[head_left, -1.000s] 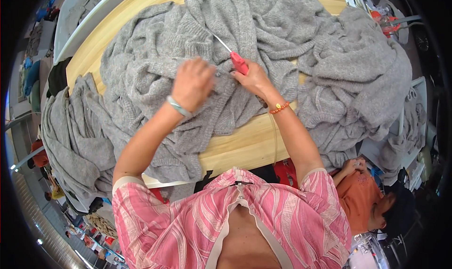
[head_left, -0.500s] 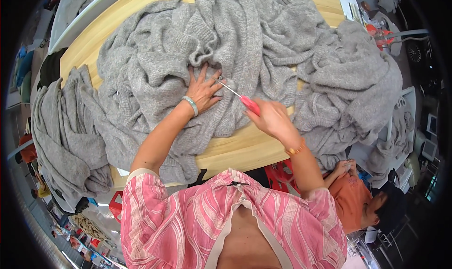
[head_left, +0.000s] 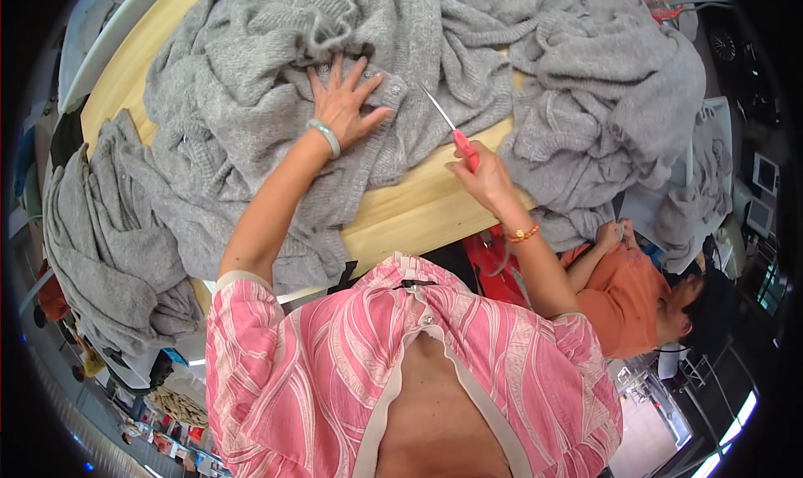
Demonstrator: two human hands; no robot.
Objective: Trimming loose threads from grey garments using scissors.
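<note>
The grey knit (head_left: 251, 118) lay bunched across the wooden table (head_left: 410, 214), spilling off its left edge. My left hand (head_left: 347, 102) pressed flat on it, fingers spread. My right hand (head_left: 485, 173) was closed on red-handled snips (head_left: 452, 131), blades pointing toward the knit near my left hand. I judged the trimming in progress: more grey knits (head_left: 602, 102) waited heaped at right.

Short-sleeved top (head_left: 335, 378) in pink with loose white swirly stripes — kind of a leafy brushstroke print. It opens down the front with a pale beige band along both edges and a small button near the neck. Left wrist has a light green bangle (head_left: 324, 137), right wrist a thin orange-and-gold beaded bracelet (head_left: 524, 235) — forearms bare otherwise.
</note>
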